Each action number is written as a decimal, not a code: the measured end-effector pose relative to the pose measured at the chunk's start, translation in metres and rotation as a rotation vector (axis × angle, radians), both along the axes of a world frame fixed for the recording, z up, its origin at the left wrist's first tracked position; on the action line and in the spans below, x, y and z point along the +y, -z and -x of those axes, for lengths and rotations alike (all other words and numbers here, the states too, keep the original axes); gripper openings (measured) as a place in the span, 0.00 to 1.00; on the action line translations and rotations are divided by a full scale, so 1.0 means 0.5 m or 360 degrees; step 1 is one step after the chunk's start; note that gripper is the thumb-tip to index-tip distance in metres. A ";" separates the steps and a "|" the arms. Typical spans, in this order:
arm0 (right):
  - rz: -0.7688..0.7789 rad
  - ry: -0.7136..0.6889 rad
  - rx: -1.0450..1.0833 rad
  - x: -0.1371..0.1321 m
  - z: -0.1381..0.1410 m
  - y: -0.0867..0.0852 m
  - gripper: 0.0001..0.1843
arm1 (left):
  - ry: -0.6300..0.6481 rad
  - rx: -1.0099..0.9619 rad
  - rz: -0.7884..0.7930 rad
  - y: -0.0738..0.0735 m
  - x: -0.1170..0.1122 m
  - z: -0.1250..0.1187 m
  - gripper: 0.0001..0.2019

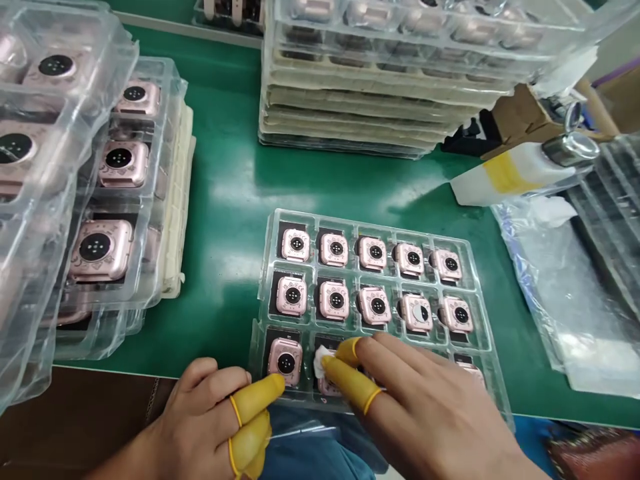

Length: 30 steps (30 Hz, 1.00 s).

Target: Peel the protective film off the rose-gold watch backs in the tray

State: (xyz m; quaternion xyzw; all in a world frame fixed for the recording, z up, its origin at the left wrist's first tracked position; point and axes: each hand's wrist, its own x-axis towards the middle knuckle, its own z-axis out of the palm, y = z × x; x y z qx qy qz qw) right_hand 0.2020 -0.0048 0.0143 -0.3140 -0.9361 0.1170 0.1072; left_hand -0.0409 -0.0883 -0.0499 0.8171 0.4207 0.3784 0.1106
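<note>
A clear plastic tray (pixel 487 327) holds rows of pink smartwatch cases, backs up, with round dark sensors. My right hand (pixel 415 393), in yellow finger cots on thumb and index finger, pinches a small white wipe (pixel 323 361). It presses the wipe onto a watch case (pixel 327 387) in the near row, partly hidden by the fingers. My left hand (pixel 220 413) also wears yellow cots. Its index fingertip reaches the lower edge of the near-left watch case (pixel 285 361), with the thumb lower and apart. One case (pixel 418 313) in the middle row has a half-white sensor.
Stacked trays of watch cases (pixel 113 247) stand at left. A taller tray stack (pixel 345 127) rises at the back. On the right are a white bottle (pixel 480 183) with a metal top, a plastic bag (pixel 575 300) and a cardboard box (pixel 520 120). The green table's (pixel 220 200) front edge runs below.
</note>
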 end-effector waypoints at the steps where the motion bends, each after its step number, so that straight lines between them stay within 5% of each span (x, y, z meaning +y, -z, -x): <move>1: -0.0011 0.0006 0.0028 0.001 0.015 0.001 0.16 | 0.0006 0.0005 -0.0001 0.003 -0.003 0.005 0.11; 7: 0.0045 -0.0210 -0.0013 0.002 0.062 0.012 0.09 | 0.0017 -0.0033 0.0067 0.002 0.002 0.005 0.16; 16: 0.0050 -0.0129 0.0018 0.001 0.064 0.018 0.12 | 0.0084 -0.0062 0.0049 0.004 0.013 0.012 0.17; 24: -0.0268 0.0098 -0.0004 0.088 0.066 0.001 0.15 | 0.0007 -0.0112 -0.0067 0.009 0.023 0.004 0.18; 30: -0.0177 0.0031 -0.0077 0.115 0.081 0.022 0.17 | -0.0008 -0.0142 -0.0099 0.014 0.029 0.004 0.22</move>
